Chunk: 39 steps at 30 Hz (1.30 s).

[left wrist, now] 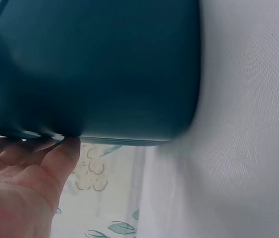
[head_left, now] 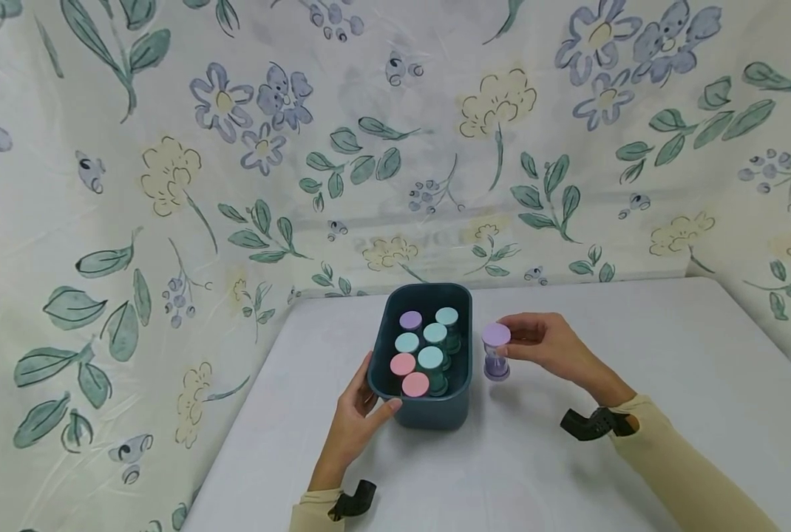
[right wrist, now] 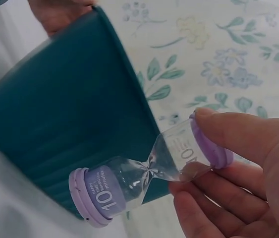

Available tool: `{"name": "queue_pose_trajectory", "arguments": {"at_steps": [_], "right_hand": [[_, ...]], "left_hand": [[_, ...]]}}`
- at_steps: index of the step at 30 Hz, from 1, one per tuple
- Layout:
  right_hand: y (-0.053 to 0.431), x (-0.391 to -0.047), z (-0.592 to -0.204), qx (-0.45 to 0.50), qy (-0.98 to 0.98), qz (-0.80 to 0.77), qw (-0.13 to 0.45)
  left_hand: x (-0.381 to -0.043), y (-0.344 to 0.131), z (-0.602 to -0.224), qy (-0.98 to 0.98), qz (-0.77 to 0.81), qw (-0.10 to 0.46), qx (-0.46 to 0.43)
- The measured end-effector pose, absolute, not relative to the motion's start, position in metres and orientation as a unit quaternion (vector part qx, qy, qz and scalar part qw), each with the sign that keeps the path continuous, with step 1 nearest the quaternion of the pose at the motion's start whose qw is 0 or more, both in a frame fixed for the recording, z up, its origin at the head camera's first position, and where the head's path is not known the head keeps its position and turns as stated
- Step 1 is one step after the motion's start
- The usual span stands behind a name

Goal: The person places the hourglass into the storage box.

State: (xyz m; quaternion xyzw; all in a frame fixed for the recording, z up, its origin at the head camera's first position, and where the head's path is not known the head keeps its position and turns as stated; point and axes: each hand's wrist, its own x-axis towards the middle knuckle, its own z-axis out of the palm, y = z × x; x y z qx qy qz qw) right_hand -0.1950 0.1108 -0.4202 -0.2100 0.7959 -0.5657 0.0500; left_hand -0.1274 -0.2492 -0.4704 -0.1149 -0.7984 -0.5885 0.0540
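My right hand (head_left: pixel 547 343) pinches a sand timer (right wrist: pixel 146 171) by its upper purple cap, with the thumb on one side and fingers on the other. The timer is clear, narrow-waisted and purple at both ends, with purple sand in its lower bulb. It stands upright just right of a dark teal bin (head_left: pixel 435 414). My left hand (head_left: pixel 358 421) grips the bin's near left corner, thumb at the front rim and fingers along the left side. In the left wrist view the fingertips (left wrist: pixel 69 145) touch the bin's wall.
Inside the bin stand several more sand timers: one with a purple cap (head_left: pixel 411 320), two with pink caps (head_left: pixel 403 364) and several with light teal caps (head_left: pixel 431 357). The white table (head_left: pixel 568 488) meets a floral cloth backdrop (head_left: pixel 435 148) behind and at the sides.
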Motion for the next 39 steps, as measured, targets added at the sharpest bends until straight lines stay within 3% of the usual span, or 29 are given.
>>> {"name": "queue_pose_trajectory", "arguments": {"at_steps": [39], "right_hand": [[0.084, -0.201, -0.356, -0.218, 0.779, -0.586, 0.049]], "left_hand": [[-0.126, -0.249, -0.469, -0.798, -0.59, 0.047, -0.111]]}}
